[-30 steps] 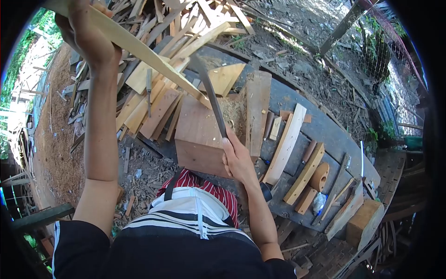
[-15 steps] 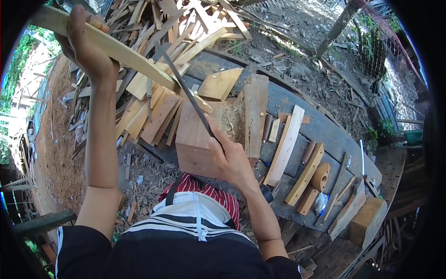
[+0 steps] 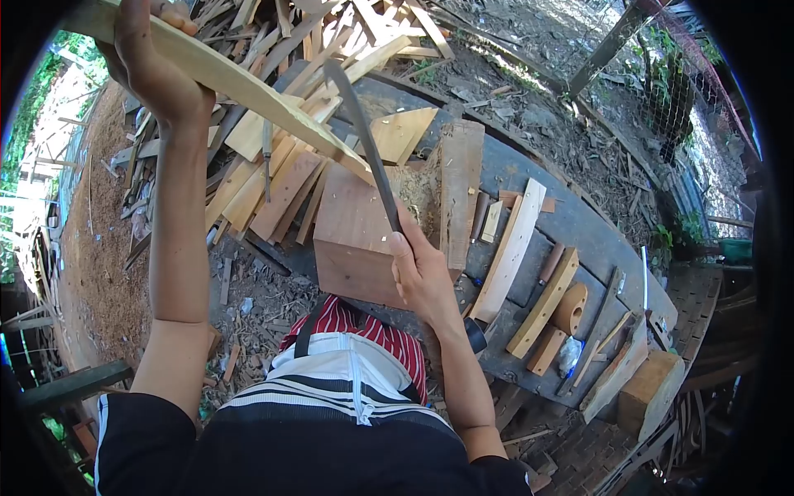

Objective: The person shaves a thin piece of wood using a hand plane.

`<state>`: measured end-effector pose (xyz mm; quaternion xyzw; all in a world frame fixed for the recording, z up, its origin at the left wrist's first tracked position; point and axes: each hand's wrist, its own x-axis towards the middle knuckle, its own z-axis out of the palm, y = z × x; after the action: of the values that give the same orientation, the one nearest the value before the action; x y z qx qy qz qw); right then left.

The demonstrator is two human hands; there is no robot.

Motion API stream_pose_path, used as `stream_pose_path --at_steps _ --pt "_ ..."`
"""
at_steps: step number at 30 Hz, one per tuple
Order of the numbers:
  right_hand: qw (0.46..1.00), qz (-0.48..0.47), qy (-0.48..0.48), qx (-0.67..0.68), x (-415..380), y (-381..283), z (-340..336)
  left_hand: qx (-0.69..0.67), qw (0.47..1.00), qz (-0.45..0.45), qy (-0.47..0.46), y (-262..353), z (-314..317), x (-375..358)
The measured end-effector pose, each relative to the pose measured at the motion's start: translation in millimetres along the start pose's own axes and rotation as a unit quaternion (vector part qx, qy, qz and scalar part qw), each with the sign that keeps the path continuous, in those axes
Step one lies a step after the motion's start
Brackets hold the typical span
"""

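Observation:
My left hand (image 3: 157, 70), raised at the upper left, is closed around a long pale wooden board (image 3: 240, 87). The board slants down to the right, its narrow, roughly hewn lower end over the top of a big wooden block (image 3: 351, 219). In my right hand (image 3: 420, 273) is a machete (image 3: 368, 136), its long dark blade pointing up and away and crossing just past the board's lower end. My fingers wrap its grip and hide it. Wood chips and shavings (image 3: 418, 186) lie on the block beside an upright timber piece (image 3: 461, 194).
A dark workbench (image 3: 517, 240) holds a pale curved slat (image 3: 513, 252), a squared strip (image 3: 546, 306), a wooden block with holes (image 3: 571, 310) and a clear plastic bag (image 3: 571, 354). Wood offcuts (image 3: 285, 186) pile at upper left. A chisel-like tool (image 3: 267, 161) stands among them.
The machete has swung to a steeper angle, its tip moving right and showing more of its flat. My right hand has shifted slightly right; the board's lower end shows more clearly.

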<state>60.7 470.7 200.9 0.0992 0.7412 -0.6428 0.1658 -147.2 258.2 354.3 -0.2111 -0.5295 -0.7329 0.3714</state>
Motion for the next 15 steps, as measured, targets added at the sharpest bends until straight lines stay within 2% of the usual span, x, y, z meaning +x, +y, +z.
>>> stream_pose_path --at_steps 1,3,6,7,8,10,11,12,14,15 --pt "1.000 0.004 0.000 0.002 -6.1 -11.4 0.6 0.001 1.000 -0.004 -0.002 -0.5 -1.1 -0.4" --pt "0.990 -0.131 0.043 -0.015 -13.1 -26.7 1.6 0.016 1.000 0.000 -0.012 -0.6 -4.2 1.6" --pt "0.986 -0.127 0.048 -0.100 16.1 34.1 19.2 0.006 1.000 0.028 -0.010 0.8 0.6 -4.0" --pt "0.984 -0.069 0.052 -0.157 25.3 57.3 19.1 0.005 0.999 0.033 -0.009 2.4 -2.3 -6.1" --pt "0.983 -0.075 0.054 -0.157 26.8 62.2 12.1 0.039 0.998 0.047 -0.007 3.9 -4.0 -8.0" --pt "0.985 0.167 -0.015 -0.035 24.9 70.8 0.8 0.071 0.996 0.061 -0.010 6.1 -3.6 -5.0" --pt "0.992 0.126 -0.001 -0.011 21.2 77.7 0.1 0.066 0.996 0.061 -0.008 6.9 -3.8 -4.3" --pt "0.991 0.135 -0.001 -0.010 15.9 71.5 -0.3 0.062 0.997 0.052 -0.008 6.8 -5.2 -6.3" --pt "0.999 0.017 0.032 0.013 5.3 35.5 -1.7 0.063 0.998 0.031 -0.007 1.6 -10.5 -0.6" --pt "0.999 0.021 0.033 0.017 -0.6 17.6 -2.4 0.046 0.999 0.010 -0.006 0.2 -13.2 3.2"
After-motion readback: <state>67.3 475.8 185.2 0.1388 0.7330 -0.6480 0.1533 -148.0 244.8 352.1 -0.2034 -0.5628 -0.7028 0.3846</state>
